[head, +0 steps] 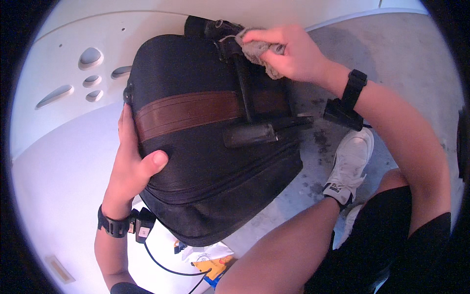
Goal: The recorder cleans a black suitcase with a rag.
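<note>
A black fabric suitcase (183,73) with a brown band (191,110) stands tilted before me. My left hand (136,161) lies against its left side, with the thumb over the near face. In my right hand (290,51) is a grey, crumpled cloth (257,49), pressed near the far end of a black strap (244,88) and its fitting at the upper edge of the bag. A black luggage tag (251,135) rests on the face below the strap. The fingertips of my left hand are partly hidden behind the suitcase edge.
A white panel with oval recesses (91,58) rises behind and left of the bag. Colourful plastic packets (213,266) lie below it, near a black cable (172,272) from the device at my left wrist. My white shoe (350,161) stands on the stained floor (315,154) at right.
</note>
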### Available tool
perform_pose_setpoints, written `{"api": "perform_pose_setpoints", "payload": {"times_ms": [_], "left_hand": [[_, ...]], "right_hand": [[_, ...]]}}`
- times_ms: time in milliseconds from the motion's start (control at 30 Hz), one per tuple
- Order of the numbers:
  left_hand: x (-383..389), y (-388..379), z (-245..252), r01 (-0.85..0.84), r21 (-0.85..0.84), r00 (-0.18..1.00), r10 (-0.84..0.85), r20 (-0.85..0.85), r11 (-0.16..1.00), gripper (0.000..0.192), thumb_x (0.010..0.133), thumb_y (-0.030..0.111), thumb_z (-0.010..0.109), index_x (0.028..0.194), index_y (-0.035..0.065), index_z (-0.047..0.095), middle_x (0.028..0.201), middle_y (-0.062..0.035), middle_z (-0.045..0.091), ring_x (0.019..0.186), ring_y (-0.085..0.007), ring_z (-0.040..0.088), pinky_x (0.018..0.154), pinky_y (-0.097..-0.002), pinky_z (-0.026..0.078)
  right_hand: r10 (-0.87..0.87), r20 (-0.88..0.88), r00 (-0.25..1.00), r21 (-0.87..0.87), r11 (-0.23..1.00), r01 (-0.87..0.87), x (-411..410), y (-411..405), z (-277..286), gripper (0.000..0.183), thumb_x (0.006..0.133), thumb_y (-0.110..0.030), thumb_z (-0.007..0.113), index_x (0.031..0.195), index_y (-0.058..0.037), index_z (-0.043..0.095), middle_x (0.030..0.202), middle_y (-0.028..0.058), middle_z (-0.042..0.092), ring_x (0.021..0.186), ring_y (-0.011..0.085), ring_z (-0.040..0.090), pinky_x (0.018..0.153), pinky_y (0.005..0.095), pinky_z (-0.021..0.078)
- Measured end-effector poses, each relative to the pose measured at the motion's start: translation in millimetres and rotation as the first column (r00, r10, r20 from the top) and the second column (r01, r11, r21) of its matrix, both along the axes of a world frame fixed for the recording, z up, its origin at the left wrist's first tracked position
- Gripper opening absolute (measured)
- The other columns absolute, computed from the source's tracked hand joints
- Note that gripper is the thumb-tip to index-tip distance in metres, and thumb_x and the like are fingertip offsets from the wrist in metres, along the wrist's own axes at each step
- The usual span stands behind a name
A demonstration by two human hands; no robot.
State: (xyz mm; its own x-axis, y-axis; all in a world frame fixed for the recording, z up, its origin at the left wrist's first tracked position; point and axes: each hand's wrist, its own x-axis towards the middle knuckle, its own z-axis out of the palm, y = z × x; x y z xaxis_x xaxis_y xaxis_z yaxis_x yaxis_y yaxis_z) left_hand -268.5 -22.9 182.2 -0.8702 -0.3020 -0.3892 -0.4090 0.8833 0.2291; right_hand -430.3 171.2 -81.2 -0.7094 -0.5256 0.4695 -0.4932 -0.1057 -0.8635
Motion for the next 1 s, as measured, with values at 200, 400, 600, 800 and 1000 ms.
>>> {"api": "perform_pose_setpoints", "payload": {"times_ms": [200,400,600,800,1000], "left_hand": [[-1.9,3.6,-3.4,-0.02,0.052,1.0,0.018,0.023,0.998,0.139,0.061,0.08,0.064,0.144,-0.0142,0.004,0.148,-0.0287,0.017,0.139,-0.0352,0.022,0.113,-0.041,0.02],[-4.8,6.4,1.7,-0.015,0.044,1.0,0.015,0.014,0.999,0.139,0.061,0.081,0.064,0.144,-0.0133,0.004,0.149,-0.0272,0.017,0.14,-0.0349,0.021,0.113,-0.0412,0.02],[0.0,0.9,3.9,0.03,0.035,0.999,-0.031,0.03,0.999,0.138,0.062,0.079,0.064,0.145,-0.0132,0.003,0.149,-0.0273,0.017,0.14,-0.035,0.02,0.113,-0.0412,0.019],[-3.5,4.5,2.5,0.042,0.034,0.997,-0.044,0.058,0.999,0.137,0.063,0.079,0.063,0.145,-0.0127,0.003,0.149,-0.0281,0.016,0.14,-0.0355,0.019,0.113,-0.0415,0.019],[2.0,-1.7,4.6,0.042,0.03,0.997,-0.044,0.058,0.999,0.138,0.063,0.081,0.062,0.145,-0.0126,0.002,0.149,-0.0281,0.016,0.14,-0.0354,0.019,0.113,-0.0421,0.018]], "right_hand": [[-0.099,0.037,0.994,-0.022,0.995,0.1,14.7,-6.6,-16.4,0.026,0.077,-0.013,0.061,0.101,-0.0067,0.068,0.087,0.0147,0.069,0.079,0.03,0.067,0.072,0.0362,0.0521],[-0.112,-0.39,0.914,-0.206,0.978,0.032,0.9,-11.1,25.1,0.051,0.072,-0.001,0.057,0.122,-0.0126,0.06,0.091,0.0133,0.063,0.08,0.0302,0.062,0.069,0.0381,0.0497],[-0.017,-0.287,0.958,0.006,1.0,0.019,-5.0,2.5,5.4,0.065,0.071,0.002,0.051,0.131,-0.0233,0.055,0.079,0.0147,0.056,0.072,0.0335,0.057,0.066,0.0417,0.0465],[-0.01,-0.067,0.998,-0.104,0.995,0.003,12.7,8.3,-15.0,0.053,0.073,0.002,0.048,0.12,-0.0147,0.063,0.087,0.0202,0.065,0.075,0.0378,0.063,0.068,0.0408,0.0506],[-0.01,0.027,1.0,0.101,0.995,0.007,29.9,13.0,-5.8,0.059,0.071,0.004,0.048,0.127,-0.0087,0.057,0.1,0.0179,0.067,0.092,0.0323,0.064,0.082,0.0374,0.0515]]}}
